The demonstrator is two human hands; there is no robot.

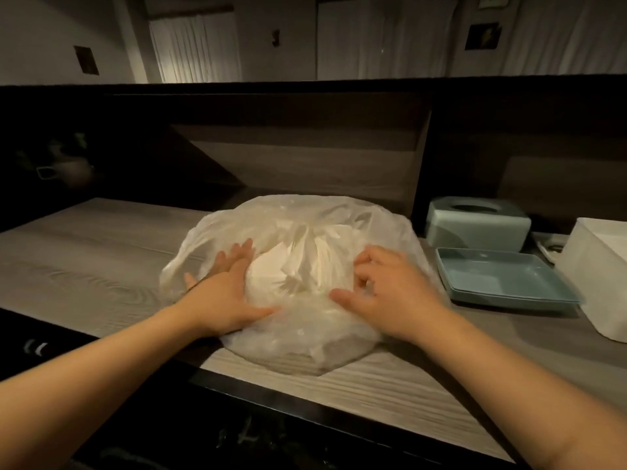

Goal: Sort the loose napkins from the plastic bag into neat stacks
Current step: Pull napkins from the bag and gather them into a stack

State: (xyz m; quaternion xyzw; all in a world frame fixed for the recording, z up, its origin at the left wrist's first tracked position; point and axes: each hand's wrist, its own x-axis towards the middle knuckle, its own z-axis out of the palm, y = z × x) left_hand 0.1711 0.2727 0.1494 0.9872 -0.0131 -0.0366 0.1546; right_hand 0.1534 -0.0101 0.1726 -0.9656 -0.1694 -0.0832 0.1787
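Observation:
A bulging translucent plastic bag (pixel 305 218) full of white napkins (pixel 271 266) lies on the wooden counter (pixel 84 266), its gathered top twisted at the middle. My left hand (pixel 224 293) lies flat on the bag's left side, fingers straight and spread. On the right side of the bag my right hand (pixel 390 293) rests with its fingers curled into the plastic film; whether they pinch it is unclear.
A teal shallow tray (pixel 502 283) sits just right of the bag. Behind the tray stands a pale green tissue box (pixel 475 225). A white box (pixel 600 283) is at the far right. The counter's dark front edge (pixel 305 408) runs below my arms.

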